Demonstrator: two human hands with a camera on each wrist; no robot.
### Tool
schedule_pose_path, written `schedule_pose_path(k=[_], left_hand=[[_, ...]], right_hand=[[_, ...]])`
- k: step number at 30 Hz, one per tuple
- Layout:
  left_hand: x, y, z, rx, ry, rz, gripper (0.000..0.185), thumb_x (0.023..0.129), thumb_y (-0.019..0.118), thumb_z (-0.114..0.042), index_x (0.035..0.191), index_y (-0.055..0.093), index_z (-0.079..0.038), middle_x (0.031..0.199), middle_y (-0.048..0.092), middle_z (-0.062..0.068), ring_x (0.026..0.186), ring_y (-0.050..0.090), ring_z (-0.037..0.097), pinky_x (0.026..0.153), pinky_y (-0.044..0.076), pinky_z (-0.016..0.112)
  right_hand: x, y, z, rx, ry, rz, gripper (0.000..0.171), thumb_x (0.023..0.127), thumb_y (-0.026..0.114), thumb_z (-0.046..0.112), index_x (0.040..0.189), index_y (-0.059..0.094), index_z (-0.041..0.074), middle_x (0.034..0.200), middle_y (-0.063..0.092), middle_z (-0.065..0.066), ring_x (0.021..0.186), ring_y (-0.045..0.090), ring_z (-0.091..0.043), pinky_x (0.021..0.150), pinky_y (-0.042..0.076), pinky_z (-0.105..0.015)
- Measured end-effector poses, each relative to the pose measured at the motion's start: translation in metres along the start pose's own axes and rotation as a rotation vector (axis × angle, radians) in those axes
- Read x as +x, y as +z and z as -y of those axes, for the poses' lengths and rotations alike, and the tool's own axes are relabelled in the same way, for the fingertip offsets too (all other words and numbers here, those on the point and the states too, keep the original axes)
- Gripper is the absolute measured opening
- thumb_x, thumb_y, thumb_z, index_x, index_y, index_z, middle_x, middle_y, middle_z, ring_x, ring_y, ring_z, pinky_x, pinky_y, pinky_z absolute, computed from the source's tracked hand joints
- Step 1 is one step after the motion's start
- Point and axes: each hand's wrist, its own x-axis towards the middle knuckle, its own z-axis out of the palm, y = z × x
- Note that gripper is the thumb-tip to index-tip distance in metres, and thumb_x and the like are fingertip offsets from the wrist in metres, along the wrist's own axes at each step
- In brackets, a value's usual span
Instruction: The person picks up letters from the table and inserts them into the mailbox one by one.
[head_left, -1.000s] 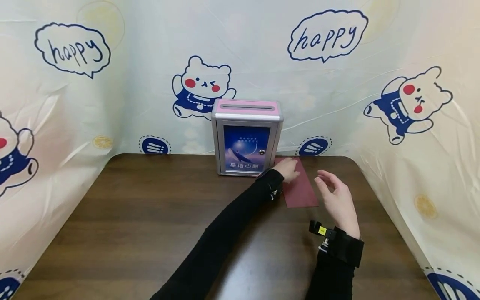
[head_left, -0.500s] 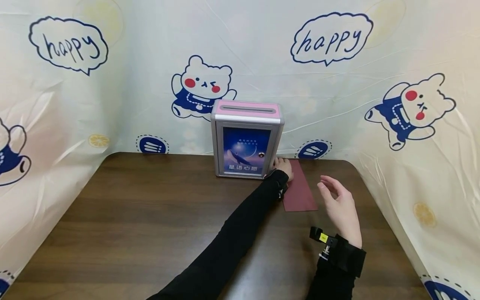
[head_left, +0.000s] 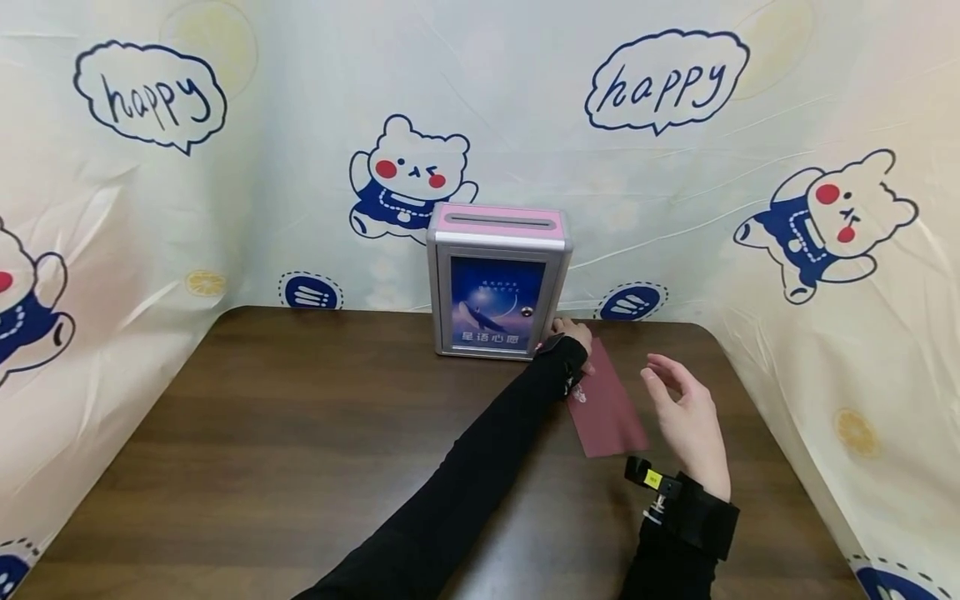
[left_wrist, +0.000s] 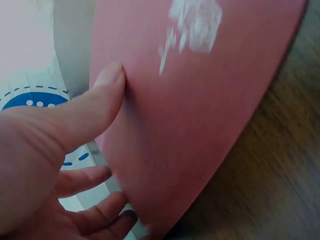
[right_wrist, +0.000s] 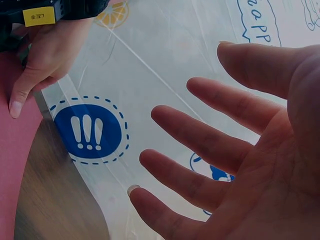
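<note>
My left hand (head_left: 577,335) pinches a long red paper piece (head_left: 609,412), possibly an envelope, just right of the metal box (head_left: 498,283). In the left wrist view the thumb (left_wrist: 102,97) presses on the paper's face and the other fingers sit behind its edge. That face (left_wrist: 195,125) bows and bears a whitish patch. My right hand (head_left: 692,425) hovers to the right of the paper, holding nothing; the right wrist view shows its fingers (right_wrist: 200,135) spread and slightly bent. The box stands upright, silver-framed, with a pink slotted top, a blue picture door and a small lock.
Brown wooden table (head_left: 315,433) lies under everything. A printed cloth (head_left: 660,183) with bears and "happy" bubbles hangs behind and along both sides, close to the box's back. Small cameras are strapped to both wrists.
My left hand has turned and taken hold of the red paper, which now slants nearer to me with a whitish mark showing. The right hand has shifted only slightly; the box stays put.
</note>
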Motion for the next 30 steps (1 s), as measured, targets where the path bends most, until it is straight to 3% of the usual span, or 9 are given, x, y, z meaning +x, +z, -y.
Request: schedule_pose_path(k=[3, 7, 12, 16, 21, 24, 27, 30], left_hand=[[-0.005, 0.000, 0.006, -0.038, 0.022, -0.026, 0.097, 0.061, 0.089, -0.053, 0.141, 0.045, -0.021, 0.137, 0.042, 0.007, 0.125, 0.036, 0.026, 0.099, 0.037, 0.040], [-0.016, -0.004, 0.011, -0.094, 0.111, -0.079, 0.093, 0.068, 0.089, -0.043, 0.143, 0.038, -0.022, 0.139, 0.045, 0.004, 0.127, 0.037, 0.024, 0.103, 0.034, 0.044], [-0.032, -0.013, 0.021, -0.115, 0.249, -0.090, 0.058, 0.087, 0.074, -0.037, 0.135, 0.045, -0.022, 0.127, 0.061, -0.003, 0.117, 0.052, 0.016, 0.099, 0.036, 0.042], [-0.043, -0.023, 0.033, -0.234, 0.371, -0.131, 0.034, 0.096, 0.063, -0.031, 0.127, 0.057, -0.019, 0.120, 0.064, -0.004, 0.106, 0.058, 0.011, 0.091, 0.044, 0.031], [-0.063, -0.038, 0.038, -0.398, 0.557, -0.227, 0.024, 0.100, 0.057, -0.026, 0.122, 0.065, -0.017, 0.113, 0.066, -0.004, 0.097, 0.058, 0.006, 0.084, 0.043, 0.018], [-0.073, -0.046, 0.039, -0.464, 0.658, -0.242, 0.024, 0.101, 0.055, -0.025, 0.120, 0.066, -0.017, 0.109, 0.066, -0.005, 0.092, 0.056, 0.004, 0.081, 0.041, 0.015], [-0.081, -0.054, 0.044, -0.518, 0.704, -0.256, 0.023, 0.102, 0.054, -0.023, 0.120, 0.067, -0.016, 0.106, 0.065, -0.006, 0.090, 0.055, 0.003, 0.079, 0.040, 0.013], [-0.090, -0.061, 0.050, -0.570, 0.737, -0.274, 0.023, 0.101, 0.054, -0.022, 0.120, 0.066, -0.014, 0.105, 0.065, -0.005, 0.090, 0.056, 0.003, 0.078, 0.041, 0.013]], right_hand=[[0.000, 0.002, 0.000, 0.002, -0.008, 0.004, 0.054, 0.102, 0.048, 0.043, 0.140, 0.049, 0.005, 0.134, 0.055, -0.021, 0.125, 0.047, -0.037, 0.095, 0.038, -0.057], [0.002, 0.003, -0.001, -0.014, -0.035, 0.000, 0.052, 0.102, 0.049, 0.041, 0.138, 0.050, 0.003, 0.132, 0.055, -0.022, 0.123, 0.048, -0.039, 0.095, 0.039, -0.057], [0.007, 0.006, -0.003, -0.022, -0.049, 0.013, 0.051, 0.102, 0.051, 0.039, 0.138, 0.050, 0.003, 0.131, 0.056, -0.023, 0.122, 0.049, -0.038, 0.095, 0.040, -0.056], [0.008, 0.009, -0.008, -0.014, -0.040, 0.039, 0.055, 0.101, 0.052, 0.041, 0.139, 0.048, 0.002, 0.133, 0.054, -0.024, 0.123, 0.048, -0.040, 0.096, 0.039, -0.058], [0.008, 0.006, -0.020, 0.000, 0.014, 0.068, 0.063, 0.099, 0.054, 0.044, 0.145, 0.042, 0.003, 0.139, 0.046, -0.028, 0.128, 0.044, -0.045, 0.099, 0.038, -0.060], [0.008, 0.004, -0.027, 0.005, 0.048, 0.079, 0.067, 0.099, 0.056, 0.042, 0.148, 0.035, 0.002, 0.142, 0.042, -0.030, 0.128, 0.042, -0.047, 0.099, 0.038, -0.061], [0.011, 0.006, -0.032, 0.006, 0.060, 0.101, 0.072, 0.098, 0.056, 0.043, 0.151, 0.028, 0.003, 0.142, 0.041, -0.031, 0.126, 0.044, -0.047, 0.097, 0.042, -0.060], [0.011, 0.007, -0.036, -0.014, 0.071, 0.135, 0.074, 0.097, 0.056, 0.047, 0.151, 0.030, 0.003, 0.133, 0.050, -0.029, 0.114, 0.054, -0.042, 0.088, 0.051, -0.050]])
